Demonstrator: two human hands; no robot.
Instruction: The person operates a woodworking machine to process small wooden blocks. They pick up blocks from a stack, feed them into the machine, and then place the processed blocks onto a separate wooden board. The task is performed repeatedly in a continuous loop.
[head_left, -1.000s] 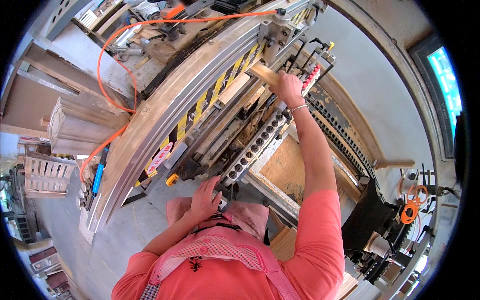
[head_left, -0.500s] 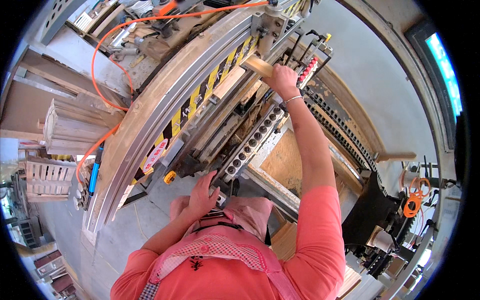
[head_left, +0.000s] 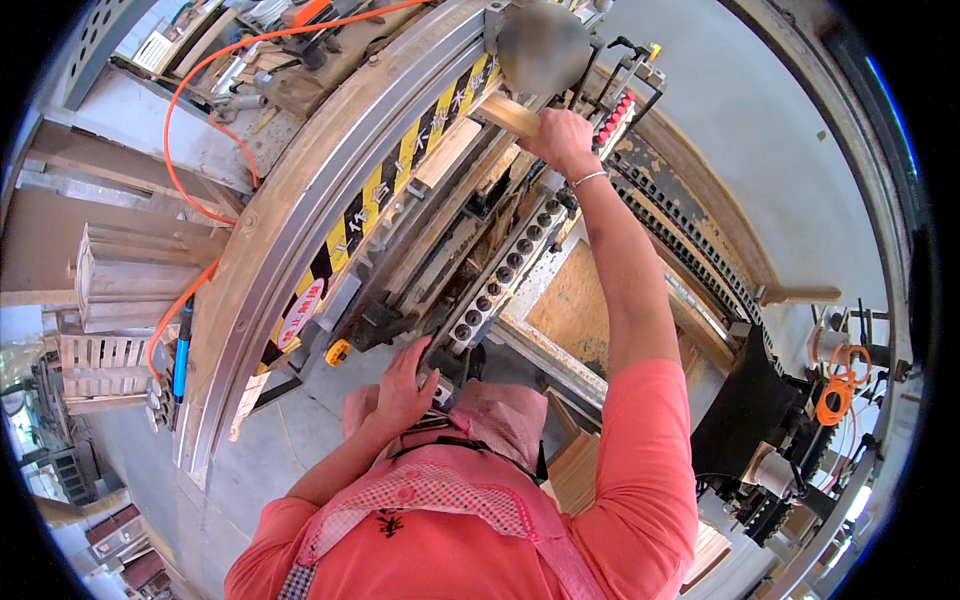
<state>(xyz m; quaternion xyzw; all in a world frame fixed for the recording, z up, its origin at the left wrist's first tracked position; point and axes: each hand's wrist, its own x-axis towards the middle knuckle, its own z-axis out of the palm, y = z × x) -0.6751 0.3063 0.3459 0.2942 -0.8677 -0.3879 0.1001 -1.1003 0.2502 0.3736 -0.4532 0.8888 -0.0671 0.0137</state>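
My right hand [head_left: 563, 142], arm stretched far forward, is closed on the end of a short wooden block [head_left: 510, 115]. The block's other end reaches toward the yellow-and-black striped panel [head_left: 415, 150]. A second pale wood piece [head_left: 447, 153] lies just left of it along the machine. My left hand [head_left: 405, 388] is near my apron at the machine's near end, fingers stretched out and touching a dark edge there. Between my hands runs a metal bar with a row of black round knobs [head_left: 507, 275].
A long curved rail [head_left: 300, 200] borders the machine on the left. An orange hose [head_left: 180, 170] and a blue tube [head_left: 183, 355] lie along it. A yellow tape measure [head_left: 338, 352] sits near the panel's lower end. Black chain tracks [head_left: 690, 250] and orange coiled tubing [head_left: 832, 402] are at right.
The view has shifted slightly. My right hand still grips the wooden block in nearly the same place. My left hand stays at the machine's near end.
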